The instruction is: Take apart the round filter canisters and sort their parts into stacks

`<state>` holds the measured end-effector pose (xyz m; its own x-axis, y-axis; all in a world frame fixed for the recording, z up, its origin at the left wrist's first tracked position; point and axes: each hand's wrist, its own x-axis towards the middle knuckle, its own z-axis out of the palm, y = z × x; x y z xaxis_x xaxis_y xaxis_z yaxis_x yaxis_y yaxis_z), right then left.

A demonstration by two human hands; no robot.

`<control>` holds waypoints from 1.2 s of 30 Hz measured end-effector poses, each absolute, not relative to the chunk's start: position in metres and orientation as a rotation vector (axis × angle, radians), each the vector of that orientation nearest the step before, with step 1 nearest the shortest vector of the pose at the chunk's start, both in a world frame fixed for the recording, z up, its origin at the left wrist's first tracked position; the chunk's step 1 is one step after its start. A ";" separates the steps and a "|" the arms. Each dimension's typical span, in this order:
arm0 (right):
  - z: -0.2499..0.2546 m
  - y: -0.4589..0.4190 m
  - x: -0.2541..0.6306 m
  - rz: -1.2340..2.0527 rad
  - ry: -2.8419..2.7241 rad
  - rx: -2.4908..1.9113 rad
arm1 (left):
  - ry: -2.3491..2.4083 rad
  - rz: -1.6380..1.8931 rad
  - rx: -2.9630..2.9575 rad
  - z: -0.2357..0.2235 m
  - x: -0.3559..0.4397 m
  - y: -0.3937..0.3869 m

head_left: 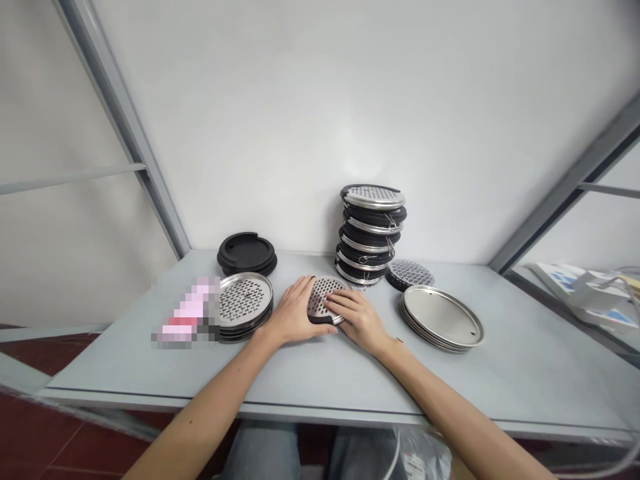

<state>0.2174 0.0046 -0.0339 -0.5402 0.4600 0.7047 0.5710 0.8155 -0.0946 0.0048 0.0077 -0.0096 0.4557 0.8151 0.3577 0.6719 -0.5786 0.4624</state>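
A round perforated metal disc in a black rubber ring lies on the grey table between my hands. My left hand cups its left edge with the fingers curled round the rim. My right hand rests on its right side, fingers lying over the perforated face. Just behind stands a tall stack of the same assembled discs.
A stack of perforated metal discs sits to the left, black rubber rings behind it. Plain metal lids are piled at the right, with a black perforated piece behind them. A blurred pink object lies at far left.
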 end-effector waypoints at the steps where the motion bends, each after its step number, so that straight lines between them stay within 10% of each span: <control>1: -0.034 0.005 0.217 -0.176 -2.232 -0.757 | 1.302 0.749 2.447 -0.011 0.005 0.008; 36: -0.025 0.006 0.229 0.036 -2.391 -0.876 | 1.305 0.673 2.529 -0.014 0.003 0.008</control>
